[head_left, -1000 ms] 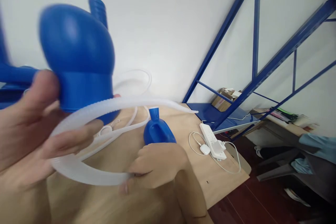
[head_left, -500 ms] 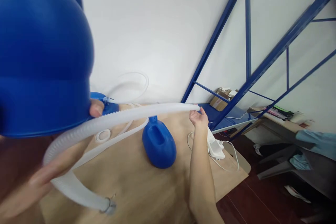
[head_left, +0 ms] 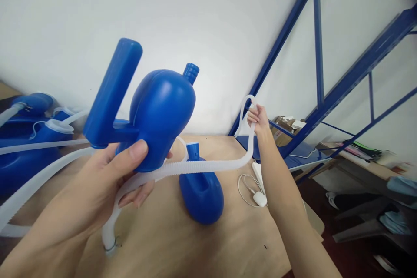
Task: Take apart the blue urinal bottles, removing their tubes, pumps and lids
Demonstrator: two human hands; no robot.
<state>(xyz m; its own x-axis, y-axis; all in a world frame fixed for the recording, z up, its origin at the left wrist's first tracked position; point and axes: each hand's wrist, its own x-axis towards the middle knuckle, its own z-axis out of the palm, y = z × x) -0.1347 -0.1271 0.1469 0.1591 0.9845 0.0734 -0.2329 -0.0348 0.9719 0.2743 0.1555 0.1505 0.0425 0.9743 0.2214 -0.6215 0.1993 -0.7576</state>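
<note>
My left hand [head_left: 125, 169] is wrapped round the narrow lower part of a blue, bulb-shaped plastic piece [head_left: 166, 104]. This piece has a thick handle [head_left: 112, 93] on its left and a ribbed spout [head_left: 191, 73] at upper right. A translucent white corrugated hose [head_left: 208, 166] runs through or against the fingers of the same hand; its clamped end [head_left: 110, 245] hangs below. Farther right, my right hand [head_left: 258, 118] is closed round the hose, whose tip loops over above the fist. Behind the hose a blue plastic bottle [head_left: 202, 200] lies on the table.
Several blue containers with white lids [head_left: 59, 126] and hoses stand at the left. A white power adapter [head_left: 259, 199] with a coiled cable lies on the brown table [head_left: 234, 243]. Blue shelf posts [head_left: 319, 52] rise at the right, near a cardboard box [head_left: 282, 134].
The blue piece has moved from close at upper left to lower and farther away, turned so its handle and spout show. My right hand has risen slightly and the hose now bends upward there.
</note>
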